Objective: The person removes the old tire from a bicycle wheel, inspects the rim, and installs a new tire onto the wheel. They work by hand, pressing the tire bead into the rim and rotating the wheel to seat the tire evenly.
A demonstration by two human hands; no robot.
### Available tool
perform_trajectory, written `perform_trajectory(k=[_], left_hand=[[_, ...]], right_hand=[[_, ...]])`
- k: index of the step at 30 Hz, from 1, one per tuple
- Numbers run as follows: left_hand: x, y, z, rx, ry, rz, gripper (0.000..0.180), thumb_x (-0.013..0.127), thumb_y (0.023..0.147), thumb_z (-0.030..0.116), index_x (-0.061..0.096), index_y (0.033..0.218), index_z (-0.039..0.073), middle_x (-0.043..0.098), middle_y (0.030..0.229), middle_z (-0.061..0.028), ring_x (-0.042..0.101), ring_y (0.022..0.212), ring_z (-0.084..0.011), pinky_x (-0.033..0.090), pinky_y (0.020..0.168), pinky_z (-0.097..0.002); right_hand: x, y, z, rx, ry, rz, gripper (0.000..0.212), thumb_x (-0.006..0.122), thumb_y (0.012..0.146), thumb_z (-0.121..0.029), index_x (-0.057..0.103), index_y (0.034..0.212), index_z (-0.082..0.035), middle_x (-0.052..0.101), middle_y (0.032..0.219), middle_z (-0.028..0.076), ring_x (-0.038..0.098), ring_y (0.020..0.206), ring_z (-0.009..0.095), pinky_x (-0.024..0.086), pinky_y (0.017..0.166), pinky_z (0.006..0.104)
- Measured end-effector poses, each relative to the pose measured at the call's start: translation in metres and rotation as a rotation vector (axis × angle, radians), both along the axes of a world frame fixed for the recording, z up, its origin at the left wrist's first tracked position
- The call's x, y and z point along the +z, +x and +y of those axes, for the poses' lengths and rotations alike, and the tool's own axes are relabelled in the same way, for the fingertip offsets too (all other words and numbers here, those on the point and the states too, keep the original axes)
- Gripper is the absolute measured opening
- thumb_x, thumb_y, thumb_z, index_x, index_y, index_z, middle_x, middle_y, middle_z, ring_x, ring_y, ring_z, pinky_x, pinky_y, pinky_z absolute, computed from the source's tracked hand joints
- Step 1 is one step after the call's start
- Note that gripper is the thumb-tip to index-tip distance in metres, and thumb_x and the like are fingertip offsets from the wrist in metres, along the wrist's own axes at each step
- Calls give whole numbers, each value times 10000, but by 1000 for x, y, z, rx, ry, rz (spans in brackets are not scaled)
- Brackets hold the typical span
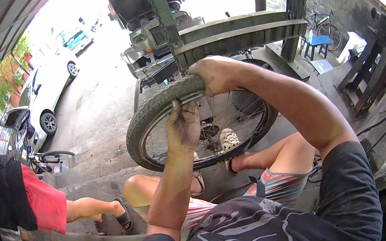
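A spoked bicycle wheel [149,152] with a knobby black tire [151,107] is held upright and tilted before me, above my feet. My right hand [213,75] wraps over the tire at the top right, its fingertips hidden behind the tread. Just below and to the left, my left hand [184,126] presses its thumb and bent fingers against the rim and the tire's inner edge, palm toward me. A dark sprocket cluster [210,132] shows at the hub, with thin spokes spreading from it.
A heavy metal frame [239,31] stands just beyond the wheel. At left, a person in red shorts [45,200] stands close by. A blue stool [317,44] and a parked bicycle [329,32] are at far right. A jeepney [153,36] and white car [44,90] stand outside.
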State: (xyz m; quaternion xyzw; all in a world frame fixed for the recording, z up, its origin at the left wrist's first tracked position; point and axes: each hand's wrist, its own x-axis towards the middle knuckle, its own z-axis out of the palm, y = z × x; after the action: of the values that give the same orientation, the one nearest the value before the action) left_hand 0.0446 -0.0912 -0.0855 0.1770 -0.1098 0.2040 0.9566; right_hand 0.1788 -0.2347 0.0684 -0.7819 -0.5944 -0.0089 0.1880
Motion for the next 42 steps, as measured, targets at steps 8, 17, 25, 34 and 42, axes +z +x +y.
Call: perform_trajectory(k=[8,17,25,34,42], left_hand=[[28,-1,12,0,-51,62,400,684,995,147,667,1384,56,727,1388,-161,661,1325,-363,441,1197,-535],[69,-100,11,553,1283,285,737,843,853,194,548,1498,-3,632,1475,-233,600,1394,-381,381,1249,-545],[164,-12,39,406,2457,639,875,971,698,176,566,1467,75,716,1289,-258,676,1249,-421,530,1088,-487],[151,-6,22,507,2538,696,633,876,745,108,627,1325,53,752,1105,-243,733,1075,-447,581,958,-507],[134,3,66,346,2378,546,709,877,753,105,606,1406,55,749,1206,-222,720,1151,-404,561,1024,-452]], right_hand=[[42,11,21,-20,-354,192,504,924,684,-144,752,1136,-1,804,1020,187,764,987,333,577,922,434],[21,30,17,46,-242,152,478,860,672,-104,748,1126,-9,798,971,182,774,932,332,589,881,438],[22,24,6,21,-305,137,508,928,691,-135,757,1148,5,802,1023,210,771,978,356,583,896,457],[6,39,19,1,-411,77,516,958,649,-250,807,1087,-25,812,1058,185,775,958,333,604,852,451],[-24,15,0,-119,104,-208,466,904,783,-263,737,1141,-17,783,1135,199,750,1094,367,596,951,467]])
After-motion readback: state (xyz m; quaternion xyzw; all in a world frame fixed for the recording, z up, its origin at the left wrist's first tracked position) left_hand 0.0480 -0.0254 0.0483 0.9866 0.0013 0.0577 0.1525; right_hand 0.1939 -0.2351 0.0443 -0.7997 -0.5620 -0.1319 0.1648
